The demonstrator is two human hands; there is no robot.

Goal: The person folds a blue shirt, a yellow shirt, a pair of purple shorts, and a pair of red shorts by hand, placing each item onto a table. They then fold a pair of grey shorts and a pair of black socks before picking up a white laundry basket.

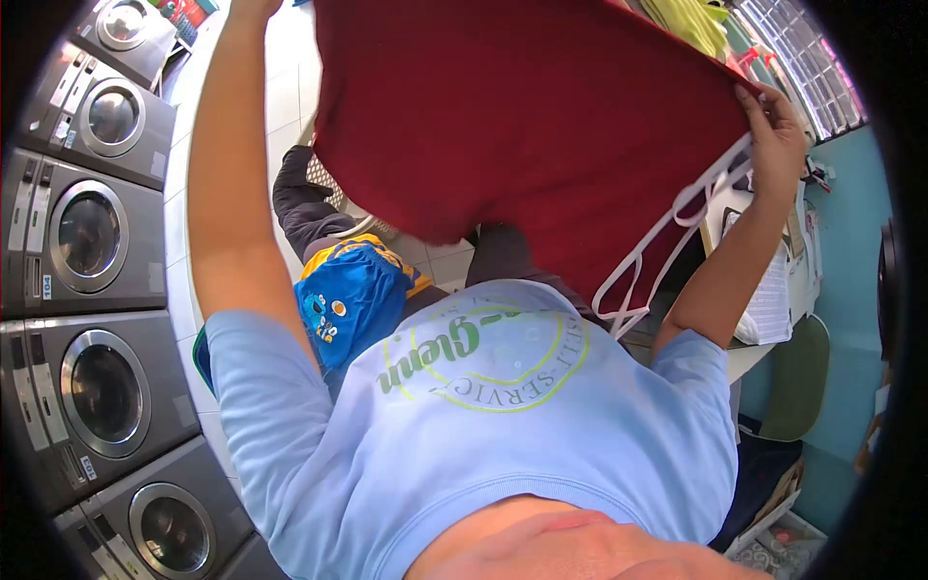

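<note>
A wide dark red cloth (541, 126) hangs spread out in front of me, with white straps (638, 261) along its right edge. My right hand (776, 140) pinches its upper right corner between thumb and fingers. The base of my left hand (255, 8) shows at the top edge, near the cloth's upper left side; its fingers are out of frame. Below the red cloth lies a blue cloth (353, 295) with a cartoon print and yellow parts, beside a dark garment (300, 198).
Stacked grey front-loading machines (89, 237) line the left side. A light basket (324, 176) is partly hidden behind the red cloth. At right are a desk (749, 358) with papers (768, 295) and a green chair back (797, 377). Light green fabric (691, 24) lies at upper right.
</note>
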